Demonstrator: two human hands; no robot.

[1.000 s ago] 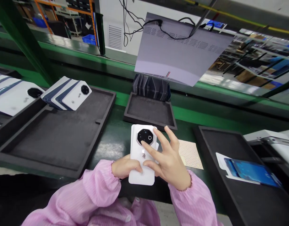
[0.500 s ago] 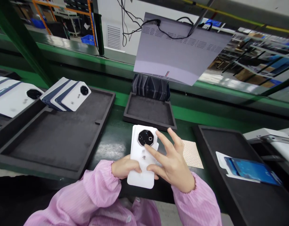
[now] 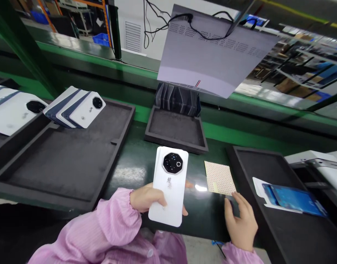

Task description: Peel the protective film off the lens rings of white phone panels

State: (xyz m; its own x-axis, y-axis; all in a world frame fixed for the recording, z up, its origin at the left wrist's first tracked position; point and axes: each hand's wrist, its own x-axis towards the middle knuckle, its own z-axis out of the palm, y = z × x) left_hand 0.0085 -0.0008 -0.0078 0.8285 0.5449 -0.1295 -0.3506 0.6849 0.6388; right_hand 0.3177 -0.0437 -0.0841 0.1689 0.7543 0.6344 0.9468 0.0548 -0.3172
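Observation:
My left hand (image 3: 149, 198) is closed round a white phone back cover (image 3: 171, 187) with a black octagonal camera window, held upright in front of me. The edge of a second white cover shows behind it on the left. The thumb lies on the front; the other fingers reach behind and their tips show on the right. My right hand (image 3: 241, 220) is empty, thumb and fingers apart, at the lower corner of a pale sheet of small dot stickers (image 3: 222, 178). A fingertip is at the sheet's edge; I cannot tell if it touches.
A black foam tray (image 3: 66, 165) with a fanned stack of white covers (image 3: 86, 110) lies left. A smaller tray (image 3: 175, 126) holds several dark panels (image 3: 178, 101) below a grey monitor back (image 3: 207, 55). At right, another tray (image 3: 289, 234) holds a blue-filmed piece (image 3: 297, 200).
My right hand has left the cover's camera window and moved right and down to the sticker sheet. The cover stays in my left hand, turned slightly.

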